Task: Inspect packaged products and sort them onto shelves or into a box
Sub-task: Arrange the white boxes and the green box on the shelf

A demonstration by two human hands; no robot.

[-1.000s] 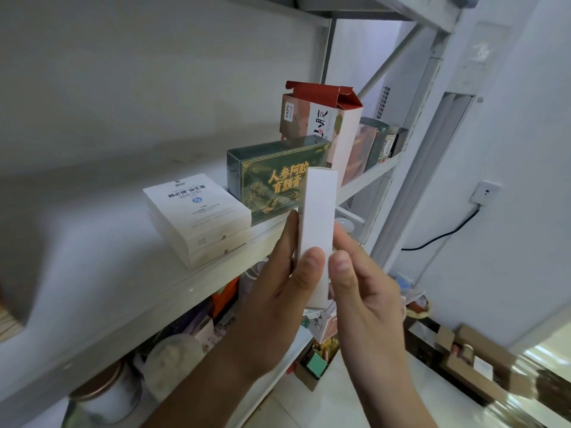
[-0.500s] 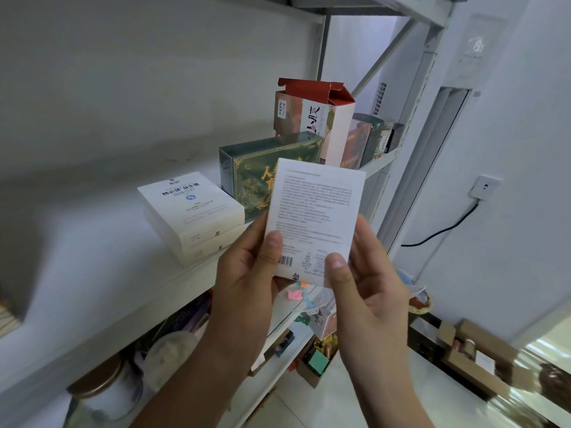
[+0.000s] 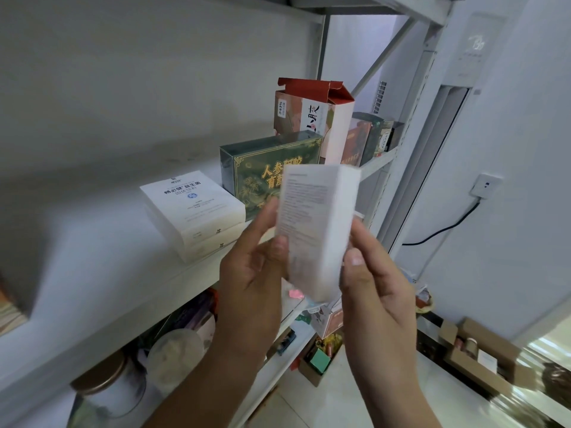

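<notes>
A white metal rack (image 3: 411, 168) stands before me, with a slanting brace (image 3: 383, 57) near its top. Its shelf (image 3: 92, 273) runs off to my left, white and softly shaded. On my right is a plain white wall (image 3: 525, 242) with a socket (image 3: 486, 185) and a black cable (image 3: 448, 227) hanging from it. Beside the rack stands a tall white unit (image 3: 472, 47), maybe an air conditioner. The floor (image 3: 355, 403) is pale tile. The light is even and cool.

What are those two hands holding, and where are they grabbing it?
A white printed box, held upright. The left hand pinches its lower left edge, and the right hand pinches its lower right edge.
</notes>
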